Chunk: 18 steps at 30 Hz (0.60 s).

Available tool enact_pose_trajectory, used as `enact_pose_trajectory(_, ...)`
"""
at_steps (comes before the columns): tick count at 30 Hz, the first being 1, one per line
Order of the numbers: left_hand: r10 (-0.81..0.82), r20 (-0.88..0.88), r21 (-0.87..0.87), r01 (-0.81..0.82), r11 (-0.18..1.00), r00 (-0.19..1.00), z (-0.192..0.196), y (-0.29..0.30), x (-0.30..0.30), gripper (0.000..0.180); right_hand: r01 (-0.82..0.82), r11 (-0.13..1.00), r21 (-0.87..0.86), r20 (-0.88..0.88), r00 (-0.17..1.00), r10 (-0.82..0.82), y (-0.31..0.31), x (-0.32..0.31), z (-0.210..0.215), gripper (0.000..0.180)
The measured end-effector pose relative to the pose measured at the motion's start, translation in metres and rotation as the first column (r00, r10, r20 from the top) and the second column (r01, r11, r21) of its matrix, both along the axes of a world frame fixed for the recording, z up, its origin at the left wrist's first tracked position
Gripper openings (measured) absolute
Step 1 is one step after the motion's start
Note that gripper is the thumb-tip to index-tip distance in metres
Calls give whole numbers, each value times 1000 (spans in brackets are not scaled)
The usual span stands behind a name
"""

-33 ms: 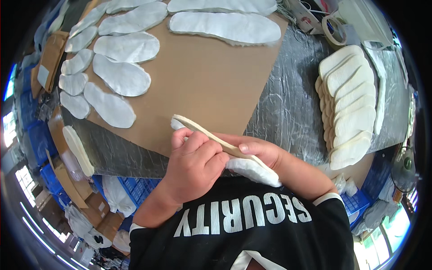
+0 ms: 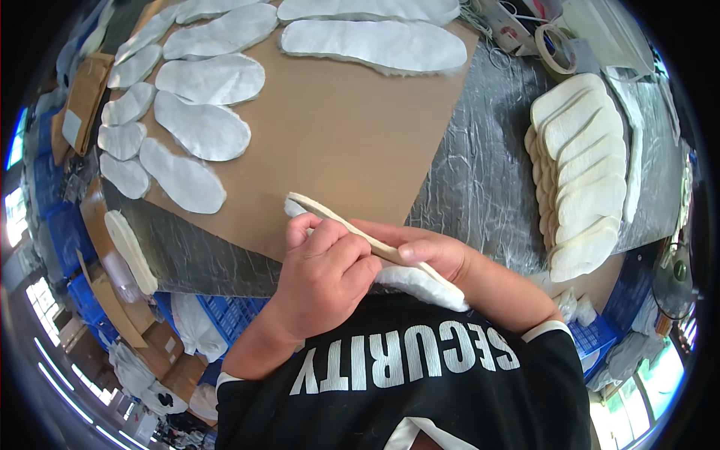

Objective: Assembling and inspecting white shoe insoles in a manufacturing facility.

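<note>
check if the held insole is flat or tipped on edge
Tipped on edge: the insole shows its narrow beige side from above.

Stacked insoles [image 2: 589, 176], blue crates [image 2: 238, 315] and cardboard boxes [image 2: 160, 346] suggest a workshop.

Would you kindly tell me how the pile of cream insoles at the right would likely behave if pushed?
The pile of insoles would probably slide apart rather than move as one, since it is staggered with no visible binding. It seems unlikely to roll, because the pieces lie flat.
</note>
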<state>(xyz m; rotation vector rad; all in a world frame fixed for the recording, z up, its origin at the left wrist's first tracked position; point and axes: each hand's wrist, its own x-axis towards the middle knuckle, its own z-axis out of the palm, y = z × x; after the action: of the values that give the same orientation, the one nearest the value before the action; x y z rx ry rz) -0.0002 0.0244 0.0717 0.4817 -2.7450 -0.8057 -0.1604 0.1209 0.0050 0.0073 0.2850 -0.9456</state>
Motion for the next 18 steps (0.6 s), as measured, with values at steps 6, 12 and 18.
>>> enact_pose_trajectory(6, -112, -44, 76, 115, 990, 993, 5, 4, 2, 14, 46, 996, 71, 57, 997, -50, 3, -2, -10, 73)
enact_pose_trajectory(12, -97, -3, 119, 97, 988, 995, -2, 10, 7, 11, 20, 966, 258, -82, 997, 1, 15, -6, -16, 49)
enact_pose_trajectory(18, -149, 26, 71, 147, 987, 988, 4, 10, 5, 14, 5, 973, 232, -23, 1000, 1, 19, -13, -15, 45)
